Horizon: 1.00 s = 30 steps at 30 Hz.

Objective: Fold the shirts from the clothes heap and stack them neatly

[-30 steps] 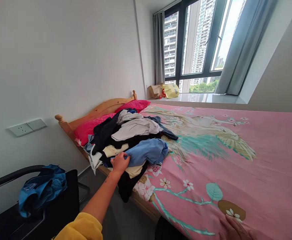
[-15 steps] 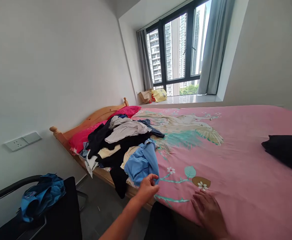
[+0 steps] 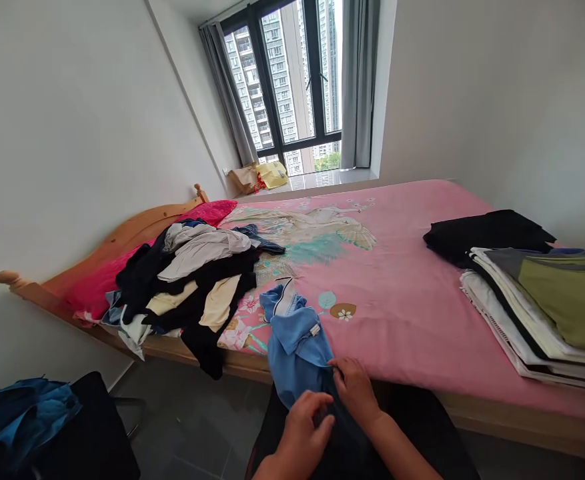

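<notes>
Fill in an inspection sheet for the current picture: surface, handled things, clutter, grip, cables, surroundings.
Surface: pink patterned bedcover.
Handled things: blue garment, crumpled, lying over the bedcover's near edge.
Clutter: heaped clothes near the headboard; folded clothes stacked at picture right.
Grip: right hand pinches the garment's edge; left hand beside it, thumb and fingers parted, contact unclear.
Cables: nothing seen.
Surroundings: window; yellow bag beneath it; blue fabric on a black chair.
</notes>
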Tool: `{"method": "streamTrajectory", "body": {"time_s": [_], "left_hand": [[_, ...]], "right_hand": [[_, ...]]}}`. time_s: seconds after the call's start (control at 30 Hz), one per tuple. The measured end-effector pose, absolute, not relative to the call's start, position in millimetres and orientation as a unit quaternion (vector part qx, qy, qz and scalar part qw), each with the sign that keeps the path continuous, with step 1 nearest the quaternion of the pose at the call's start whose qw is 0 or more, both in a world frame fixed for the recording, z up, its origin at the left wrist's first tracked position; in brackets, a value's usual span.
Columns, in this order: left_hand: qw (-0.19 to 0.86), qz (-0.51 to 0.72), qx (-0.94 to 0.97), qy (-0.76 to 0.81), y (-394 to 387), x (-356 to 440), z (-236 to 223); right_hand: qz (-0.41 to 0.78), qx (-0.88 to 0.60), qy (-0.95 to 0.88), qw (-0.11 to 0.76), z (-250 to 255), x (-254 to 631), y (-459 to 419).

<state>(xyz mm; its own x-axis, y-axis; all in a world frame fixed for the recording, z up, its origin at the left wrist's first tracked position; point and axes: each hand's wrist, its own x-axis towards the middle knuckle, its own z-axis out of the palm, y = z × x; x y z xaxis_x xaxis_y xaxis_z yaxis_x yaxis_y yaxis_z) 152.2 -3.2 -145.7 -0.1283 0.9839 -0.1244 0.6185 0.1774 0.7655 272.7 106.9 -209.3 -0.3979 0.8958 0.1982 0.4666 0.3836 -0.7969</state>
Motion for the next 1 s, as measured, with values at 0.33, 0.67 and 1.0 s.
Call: {"method": "streamTrajectory", "body": {"time_s": [0.33,0.67,1.0], "left_hand": [[-0.021,0.213,0.626,0.75,81,49,-153],[0.075,0.247,0.65,0.715,107,64,-119],[0.221,0.222,0.701,0.641,61,178,-72]], "right_hand": [[0.645,-0.426,-0.45,0.448,-189,284,100],[0.687,-0.428,-0.352,0.47,-181,320,98],[0.358,-0.452,-0.717,0.392,-161,298,59]]}}
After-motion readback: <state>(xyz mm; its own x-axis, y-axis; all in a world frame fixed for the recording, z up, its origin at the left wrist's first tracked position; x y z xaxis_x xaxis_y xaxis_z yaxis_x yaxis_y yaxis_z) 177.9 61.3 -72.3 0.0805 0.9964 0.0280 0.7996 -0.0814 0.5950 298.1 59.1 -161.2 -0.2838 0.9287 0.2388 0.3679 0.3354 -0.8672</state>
